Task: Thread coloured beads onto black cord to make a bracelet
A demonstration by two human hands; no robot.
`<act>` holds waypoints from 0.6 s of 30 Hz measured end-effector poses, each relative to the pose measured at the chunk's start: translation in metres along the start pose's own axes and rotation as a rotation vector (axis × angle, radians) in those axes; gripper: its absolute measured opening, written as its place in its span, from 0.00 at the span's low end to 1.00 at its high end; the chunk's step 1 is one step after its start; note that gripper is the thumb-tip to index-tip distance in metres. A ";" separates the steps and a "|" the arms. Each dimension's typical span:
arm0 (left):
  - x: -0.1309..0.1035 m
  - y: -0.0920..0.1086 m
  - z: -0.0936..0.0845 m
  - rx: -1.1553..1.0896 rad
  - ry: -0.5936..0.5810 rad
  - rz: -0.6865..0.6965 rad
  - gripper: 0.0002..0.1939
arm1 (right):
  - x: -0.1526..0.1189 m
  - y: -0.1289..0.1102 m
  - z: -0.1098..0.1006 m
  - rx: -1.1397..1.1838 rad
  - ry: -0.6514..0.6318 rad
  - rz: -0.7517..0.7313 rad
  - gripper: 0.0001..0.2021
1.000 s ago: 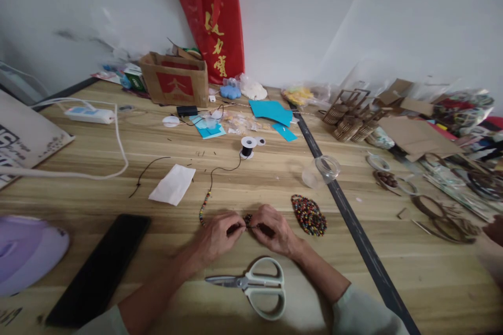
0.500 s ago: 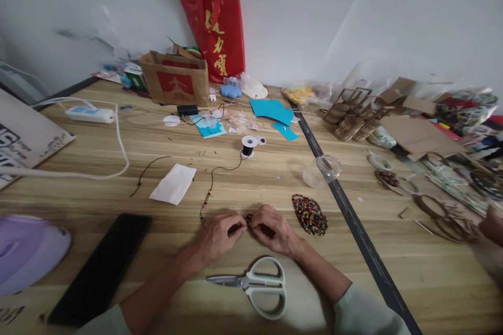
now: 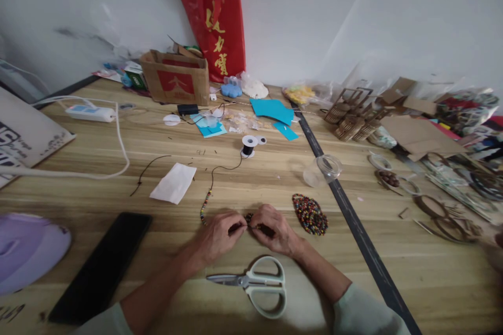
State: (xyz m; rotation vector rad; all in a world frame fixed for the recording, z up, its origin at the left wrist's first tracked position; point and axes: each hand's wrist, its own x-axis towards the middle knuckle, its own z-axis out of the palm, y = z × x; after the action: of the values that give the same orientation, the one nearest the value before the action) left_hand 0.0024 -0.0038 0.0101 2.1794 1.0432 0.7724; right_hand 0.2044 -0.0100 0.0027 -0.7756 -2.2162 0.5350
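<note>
My left hand [image 3: 223,233] and my right hand [image 3: 273,227] meet above the table, fingertips pinched close together on a beaded cord. Dark beads [image 3: 249,218] show between them. From behind my left hand a string of colourful beads [image 3: 204,207] curves up to a black cord, which runs to a white spool [image 3: 248,146] of black cord. To the right of my right hand lies a coiled heap of multicoloured beads [image 3: 309,214]. Scissors with pale green handles [image 3: 265,287] lie in front of my hands, blades pointing left.
A black phone [image 3: 102,267], a purple object [image 3: 31,251] and a white paper [image 3: 173,183] lie left. A clear round container [image 3: 323,170] stands right of the spool. Farther back are a cardboard box [image 3: 176,78], red bag [image 3: 216,31] and small baskets [image 3: 351,115]. A person's hand [image 3: 498,239] shows far right.
The other person's hand at the right edge has moved outward, mostly out of view. My own hands have barely moved.
</note>
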 end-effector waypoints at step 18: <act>0.000 -0.001 0.001 0.028 0.016 0.028 0.06 | 0.002 -0.001 -0.001 0.021 0.004 -0.009 0.03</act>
State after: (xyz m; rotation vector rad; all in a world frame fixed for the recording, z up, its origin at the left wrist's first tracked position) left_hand 0.0028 -0.0040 0.0088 2.2195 1.0392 0.7931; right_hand 0.2037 -0.0096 0.0053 -0.7552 -2.2062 0.5507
